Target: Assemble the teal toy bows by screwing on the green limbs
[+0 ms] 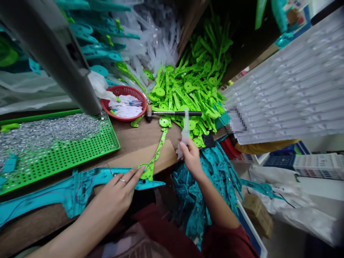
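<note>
My right hand [191, 158] pinches a translucent white plastic piece [185, 130], long and narrow, holding it upright above the table edge. My left hand [120, 188] lies with fingers stretched out over a long teal plastic part [91, 182]. Its fingertips rest at the round end of a bright green plastic part [160, 143], which has a thin wire along it. That green part extends away from me over a strip of cardboard [168, 156]. Thin red and blue wires run along the teal part. What lies under my left palm is hidden.
A hammer [176, 113] lies before a heap of green parts [188, 89]. At left are a red basket [103, 104] with white pieces and a green perforated tray [80, 154] of small metal pieces. Teal parts [212, 172] pile below the table's right edge. A grey post [59, 53] leans overhead.
</note>
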Tool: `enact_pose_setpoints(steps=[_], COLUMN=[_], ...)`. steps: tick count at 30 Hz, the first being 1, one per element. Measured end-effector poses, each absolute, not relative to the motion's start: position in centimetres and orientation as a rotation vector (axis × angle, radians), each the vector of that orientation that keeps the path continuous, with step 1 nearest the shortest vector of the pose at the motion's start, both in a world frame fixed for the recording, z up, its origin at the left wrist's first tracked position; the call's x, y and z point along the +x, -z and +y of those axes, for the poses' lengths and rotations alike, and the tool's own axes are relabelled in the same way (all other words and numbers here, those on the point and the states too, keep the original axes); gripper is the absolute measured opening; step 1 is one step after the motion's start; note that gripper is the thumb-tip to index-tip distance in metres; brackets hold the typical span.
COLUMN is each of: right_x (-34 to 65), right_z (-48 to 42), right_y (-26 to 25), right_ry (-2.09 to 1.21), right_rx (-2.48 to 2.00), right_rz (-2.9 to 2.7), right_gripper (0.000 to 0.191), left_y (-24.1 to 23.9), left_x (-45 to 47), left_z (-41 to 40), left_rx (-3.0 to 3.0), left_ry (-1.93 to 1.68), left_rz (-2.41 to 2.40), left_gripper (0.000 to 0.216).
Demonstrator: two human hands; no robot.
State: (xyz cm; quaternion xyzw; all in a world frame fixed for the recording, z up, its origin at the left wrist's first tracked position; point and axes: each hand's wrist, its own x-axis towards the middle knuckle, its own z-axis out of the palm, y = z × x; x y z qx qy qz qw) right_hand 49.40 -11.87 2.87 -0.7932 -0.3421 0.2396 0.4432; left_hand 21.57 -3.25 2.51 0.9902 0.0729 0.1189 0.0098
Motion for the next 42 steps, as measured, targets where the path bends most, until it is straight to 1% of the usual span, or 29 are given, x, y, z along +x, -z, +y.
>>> enact_pose_setpoints(steps=[3, 4, 6, 9, 14, 17, 25, 28, 31, 33, 34, 35, 37, 39, 40, 42], right_x=[47.1, 46.4, 45.3, 44.2, 42.5, 41.9, 41.3, 41.1, 41.7, 42.8, 43.5, 44.1, 45.3, 45.8, 45.8, 45.5], right_z=[-12.2, -12.3, -12.5, -13.1, -14.4, -14.8, -14.8, -14.9, -14.9, -14.6, -14.3, -14.1, -13.7, -13.3, -13.2, -12.7], right_y=[-3.6, -3.6, -3.4, -3.2, -3.4, -3.4, -3.2, -3.3, -3.4, -3.2, -3.1, -3.0, -2.7, -2.6, -2.6, -2.6], right_ry=[-1.026, -1.123, -1.189, -1.08, -0.906, -0.823, -0.52, -0.584, -0.798, -0.855, -0.805, -0.687, -0.287, 0.078, 0.169, 0.138], right_rx=[-1.628, -1.569, -1.535, -1.596, -1.714, -1.804, -1.816, -1.847, -1.862, -1.871, -1.899, -1.945, -2.046, -2.044, -1.991, -1.83], right_rz=[-0.605, -0.561, -0.525, -0.616, -0.922, -1.033, -1.385, -1.354, -1.176, -1.067, -1.054, -1.071, -1.163, -1.344, -1.47, -1.771], right_gripper=[0.034, 0.035, 0.031, 0.024, 0.031, 0.032, 0.02, 0.022, 0.027, 0.029, 0.029, 0.028, 0.026, 0.033, 0.037, 0.037], left_y=[-2.6, -2.6, -2.7, -2.7, -2.8, -2.8, -2.1, -1.9, -2.1, -2.2, -2.3, -2.3, -2.4, -2.5, -2.5, -2.7], left_x=[21.6, 21.6, 21.6, 21.6, 21.5, 21.3, 20.6, 20.5, 20.6, 20.7, 20.7, 20.8, 20.9, 21.0, 21.0, 21.1], left_z=[-3.2, -3.2, -3.2, -3.3, -3.6, -3.6, -2.8, -2.5, -2.1, -1.9, -1.8, -1.8, -1.9, -2.0, -2.0, -2.0], left_rx=[3.093, 3.094, 3.099, 3.102, 3.1, 3.101, 3.055, 3.021, 3.012, 3.019, 3.018, 3.018, 3.023, 3.032, 3.035, 3.04], left_ry=[-0.362, -0.359, -0.348, -0.333, -0.363, -0.429, -0.315, -0.3, -0.321, -0.36, -0.378, -0.386, -0.385, -0.389, -0.397, -0.425], left_rz=[0.22, 0.224, 0.234, 0.238, 0.258, 0.252, 0.15, 0.125, 0.072, 0.043, 0.039, 0.044, 0.058, 0.065, 0.067, 0.071], left_gripper=[0.047, 0.047, 0.049, 0.049, 0.052, 0.053, 0.053, 0.051, 0.049, 0.049, 0.049, 0.049, 0.048, 0.048, 0.048, 0.048])
